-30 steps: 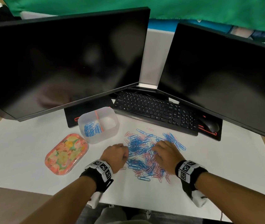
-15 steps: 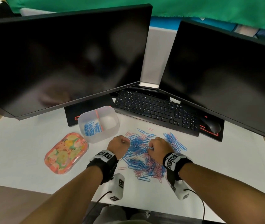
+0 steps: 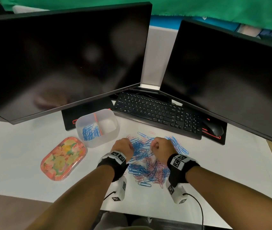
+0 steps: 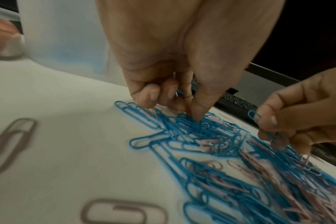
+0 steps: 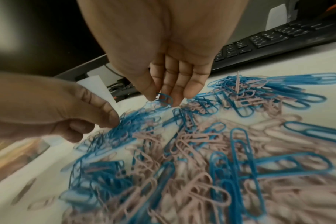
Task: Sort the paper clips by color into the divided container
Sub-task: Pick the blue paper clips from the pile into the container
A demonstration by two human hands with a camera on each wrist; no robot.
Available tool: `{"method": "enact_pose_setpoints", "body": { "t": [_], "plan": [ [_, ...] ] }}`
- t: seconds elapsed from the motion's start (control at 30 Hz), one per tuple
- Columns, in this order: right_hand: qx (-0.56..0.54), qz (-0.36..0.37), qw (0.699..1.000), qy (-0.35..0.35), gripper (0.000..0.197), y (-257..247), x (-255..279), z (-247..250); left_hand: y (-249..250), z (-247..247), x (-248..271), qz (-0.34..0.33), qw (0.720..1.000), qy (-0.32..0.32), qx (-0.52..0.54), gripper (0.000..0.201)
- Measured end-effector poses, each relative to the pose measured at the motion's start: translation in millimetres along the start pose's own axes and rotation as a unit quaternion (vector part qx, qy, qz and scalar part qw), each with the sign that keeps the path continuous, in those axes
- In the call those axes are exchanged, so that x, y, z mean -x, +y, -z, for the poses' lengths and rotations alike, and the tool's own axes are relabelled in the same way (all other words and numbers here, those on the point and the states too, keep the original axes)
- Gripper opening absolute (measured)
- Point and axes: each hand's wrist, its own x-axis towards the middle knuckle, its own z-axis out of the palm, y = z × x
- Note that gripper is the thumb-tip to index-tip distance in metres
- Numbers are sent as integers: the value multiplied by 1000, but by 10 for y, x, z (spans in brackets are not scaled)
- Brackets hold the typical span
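Both hands work in the same heap of paper clips, which lies on the white desk in front of the keyboard. The heap is mixed, blue and pink together, and it is just to the right of the divided container.

The left hand has its fingers curled down into the blue part of the heap. In the left wrist view the thumb and the fingertips pinch some blue clips, and a few more seem tucked inside the curled fingers, although the blur makes this not sure. The right hand is also closed in a loose way, and its thumb and fingers hold a small bunch of blue clips just above the heap.

Both hands take only blue, probably because it is quicker to collect one color in a handful than to carry the clips one by one. The container stands near the left hand so the way is short. Its left compartment already holds blue clips; the right compartment looks empty, so the pink ones are not yet sorted. Its flowered lid lies aside on the left.
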Motion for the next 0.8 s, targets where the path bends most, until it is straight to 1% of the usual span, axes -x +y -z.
{"method": "enact_pose_setpoints", "body": {
  "t": [0.1,0.23,0.33,0.37,0.43,0.5,0.6,0.67,0.73,0.8],
  "plan": [
    [-78,-30,996,-15,17,-53,-38,91,15,9,18,-7,1000,-1,13,10],
    [-229,-84,967,-66,21,-77,-101,199,14,56,42,-37,998,12,51,11],
    [-279,-99,952,-78,20,-115,-119,250,-20,102,55,-55,992,34,112,14],
    [-293,-106,947,-81,20,-124,-123,254,-29,120,59,-51,990,34,127,17],
    [-323,-124,934,-88,21,-161,-117,261,-48,146,58,-46,986,14,158,24],
    [-338,-131,927,-94,22,-207,-112,249,-46,187,76,-41,972,-22,230,26],
    [-326,-119,931,-107,24,-281,-90,202,-24,257,145,5,937,-56,344,26],
    [-326,-119,931,-111,22,-350,-68,166,-24,285,168,36,918,-63,390,30],
    [-325,-124,929,-122,20,-450,-47,154,-26,319,184,53,897,-57,435,32],
    [-322,-119,929,-139,18,-574,-57,137,-23,389,202,62,866,-48,494,31]
  ]
}}
